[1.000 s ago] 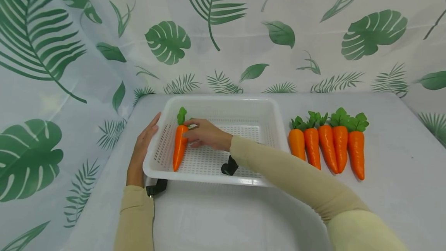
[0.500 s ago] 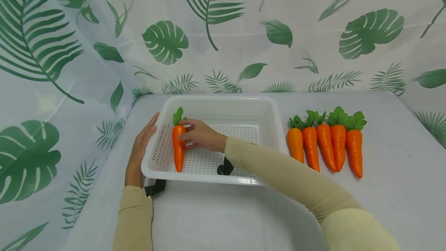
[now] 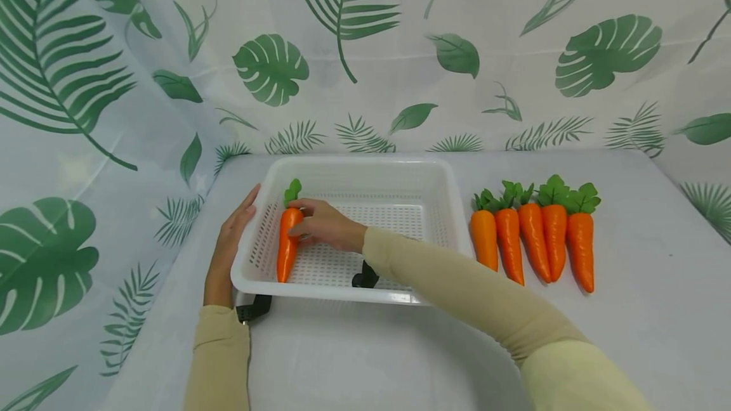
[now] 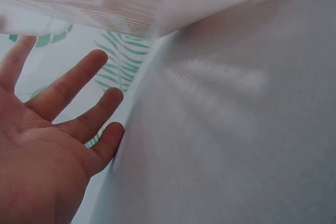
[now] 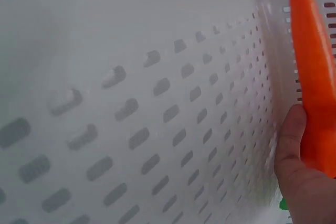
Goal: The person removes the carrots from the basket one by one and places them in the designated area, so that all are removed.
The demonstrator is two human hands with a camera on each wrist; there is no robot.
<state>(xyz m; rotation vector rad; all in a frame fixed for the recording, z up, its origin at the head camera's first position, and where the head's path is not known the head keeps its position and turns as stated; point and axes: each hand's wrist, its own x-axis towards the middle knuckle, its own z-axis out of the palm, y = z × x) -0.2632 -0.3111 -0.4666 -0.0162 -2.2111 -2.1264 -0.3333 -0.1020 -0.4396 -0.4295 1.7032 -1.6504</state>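
Observation:
Inside the white basket (image 3: pixel 342 293), at its left end, my right hand (image 3: pixel 328 226) holds an orange carrot (image 3: pixel 287 249) by its upper part, thumb on the near side. The carrot's green leaves point away from me and its tip toward me. In the right wrist view the thumb presses the carrot (image 5: pixel 312 66) beside the perforated wall. My left hand (image 3: pixel 231 240) rests against the basket's outer left side. The left wrist view shows this left hand (image 4: pixel 47 145) with straight, spread fingers below the basket's rim.
Right of the basket several carrots (image 3: pixel 535 240) lie side by side on the white table (image 3: pixel 639 240), leaves toward the back. A black wrist camera (image 3: pixel 366 276) shows under my right wrist, another black device (image 3: pixel 254 308) by my left. Leaf-patterned cloth (image 3: pixel 365 49) hangs behind.
The carrot has shifted slightly left toward the basket's left wall, its angle changing a little, with my right hand moving along. My left hand keeps its place at the basket's side.

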